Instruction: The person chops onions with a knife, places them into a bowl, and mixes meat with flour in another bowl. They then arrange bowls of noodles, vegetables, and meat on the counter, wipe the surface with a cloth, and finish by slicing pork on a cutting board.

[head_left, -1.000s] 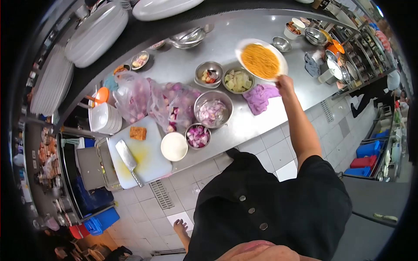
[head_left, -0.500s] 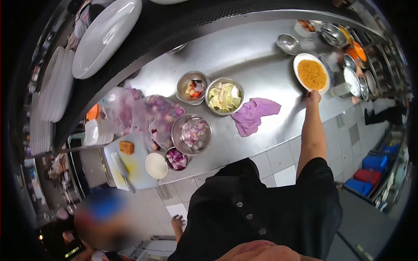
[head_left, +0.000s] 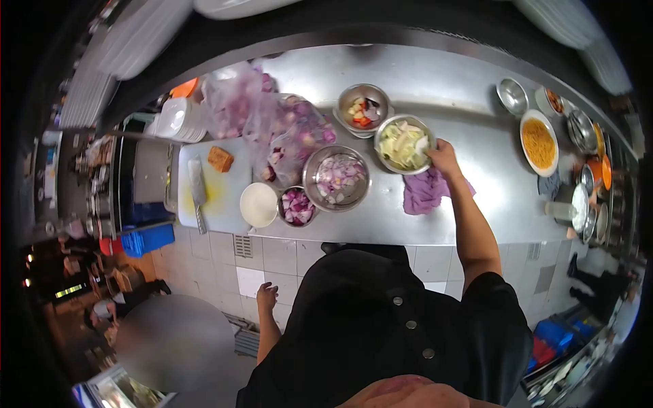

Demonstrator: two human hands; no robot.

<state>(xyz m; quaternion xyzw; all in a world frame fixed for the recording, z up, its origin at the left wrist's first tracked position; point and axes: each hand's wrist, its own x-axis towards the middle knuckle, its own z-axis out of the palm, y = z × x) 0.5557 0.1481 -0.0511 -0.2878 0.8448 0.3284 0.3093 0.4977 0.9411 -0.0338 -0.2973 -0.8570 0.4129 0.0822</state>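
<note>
My right hand [head_left: 443, 159] grips the right rim of a metal bowl [head_left: 386, 165] of chopped cabbage [head_left: 404, 147], the thumb side at the rim. A crumpled purple cloth [head_left: 426, 193] lies just below that bowl, partly behind my wrist. To the left stand a metal bowl [head_left: 343, 96] with mixed cut vegetables and a larger one [head_left: 315, 198] holding chopped shallots or onions. My left hand [head_left: 267, 294] hangs off the counter over the tiled floor, holding nothing, its fingers loosely apart.
An oval plate of noodles [head_left: 539, 144] sits at the right, near several bowls. On the left, a cutting board [head_left: 235, 183] carries a knife [head_left: 196, 185] and a brown block [head_left: 220, 159]. Plastic bags of onions [head_left: 292, 129] lie behind. A shelf edge [head_left: 326, 37] overhangs the counter.
My right hand has left the noodle plate, now standing on the counter, and moved left to the cabbage bowl's rim. The whole view has shifted. My left hand still hangs low.
</note>
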